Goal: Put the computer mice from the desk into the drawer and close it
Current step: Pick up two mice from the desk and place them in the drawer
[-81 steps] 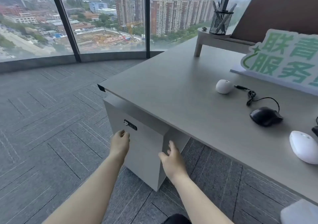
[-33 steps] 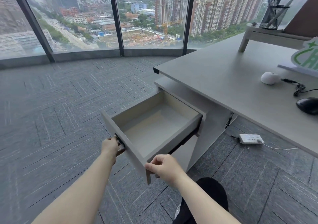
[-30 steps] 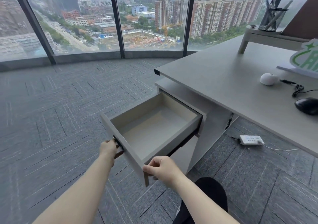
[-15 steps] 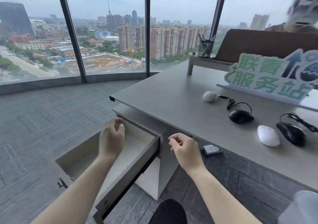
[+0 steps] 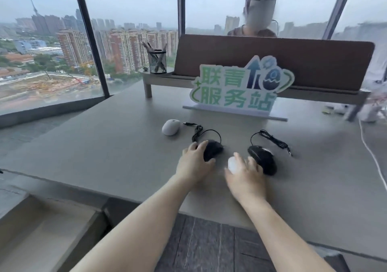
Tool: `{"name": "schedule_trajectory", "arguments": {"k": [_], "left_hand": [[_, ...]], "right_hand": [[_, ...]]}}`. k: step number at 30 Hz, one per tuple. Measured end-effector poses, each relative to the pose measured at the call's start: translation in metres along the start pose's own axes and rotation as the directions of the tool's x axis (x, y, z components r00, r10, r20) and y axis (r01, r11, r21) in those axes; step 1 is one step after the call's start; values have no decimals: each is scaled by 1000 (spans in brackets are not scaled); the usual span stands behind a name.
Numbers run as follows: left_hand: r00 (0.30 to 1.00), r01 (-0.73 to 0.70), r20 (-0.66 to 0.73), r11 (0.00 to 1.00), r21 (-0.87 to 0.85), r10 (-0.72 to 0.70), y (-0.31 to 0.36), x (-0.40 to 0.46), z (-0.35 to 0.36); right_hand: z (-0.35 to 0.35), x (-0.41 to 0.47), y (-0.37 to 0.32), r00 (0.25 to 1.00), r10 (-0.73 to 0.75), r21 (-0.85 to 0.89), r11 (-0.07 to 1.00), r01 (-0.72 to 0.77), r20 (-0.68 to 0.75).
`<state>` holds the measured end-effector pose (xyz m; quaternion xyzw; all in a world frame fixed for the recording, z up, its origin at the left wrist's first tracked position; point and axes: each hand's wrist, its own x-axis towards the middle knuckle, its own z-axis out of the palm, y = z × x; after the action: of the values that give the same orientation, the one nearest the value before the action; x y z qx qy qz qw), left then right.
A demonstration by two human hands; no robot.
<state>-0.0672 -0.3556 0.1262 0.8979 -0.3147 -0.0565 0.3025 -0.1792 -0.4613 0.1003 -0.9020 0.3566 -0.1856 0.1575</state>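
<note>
Several computer mice lie on the grey desk point(image 5: 109, 146). My left hand point(image 5: 195, 163) rests over a black wired mouse point(image 5: 213, 148), fingers curled around its near side. My right hand point(image 5: 245, 176) covers a white mouse point(image 5: 232, 165), of which only the left end shows. A second black wired mouse point(image 5: 261, 158) lies just right of my right hand. A small white mouse point(image 5: 171, 127) sits farther back to the left, untouched. The drawer point(image 5: 48, 236) stands pulled out at lower left, nothing visible inside.
A green-lettered sign point(image 5: 238, 87) stands behind the mice. A mesh pen holder point(image 5: 157, 61) sits on a raised shelf point(image 5: 167, 80) with a brown divider panel point(image 5: 272, 62). A person sits beyond the panel. A white cable point(image 5: 370, 154) runs along the desk's right.
Both hands have let go of the drawer front and moved up onto the desk, landing on the black and the white mouse. The view swung up and right toward the desk.
</note>
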Motion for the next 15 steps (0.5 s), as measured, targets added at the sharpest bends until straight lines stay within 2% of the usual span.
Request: {"name": "schedule_trajectory", "arguments": {"k": [3, 6, 9, 11, 15], "left_hand": [[997, 26, -69, 988, 154, -16, 9, 18, 17], [990, 54, -135, 985, 165, -32, 12, 24, 19], [981, 78, -174, 996, -37, -84, 9, 15, 4], [960, 37, -266, 984, -174, -83, 5, 3, -19], [883, -77, -463, 952, -296, -73, -5, -23, -85]], "right_hand": [[9, 1, 5, 999, -48, -63, 997, 48, 5], [3, -1, 3, 1000, -30, 31, 999, 30, -8], [-5, -4, -4, 997, -60, 142, 988, 67, -51], [-13, -8, -14, 996, -78, 253, 963, 88, -51], [-40, -25, -59, 978, -161, 492, 846, 205, -131]]}}
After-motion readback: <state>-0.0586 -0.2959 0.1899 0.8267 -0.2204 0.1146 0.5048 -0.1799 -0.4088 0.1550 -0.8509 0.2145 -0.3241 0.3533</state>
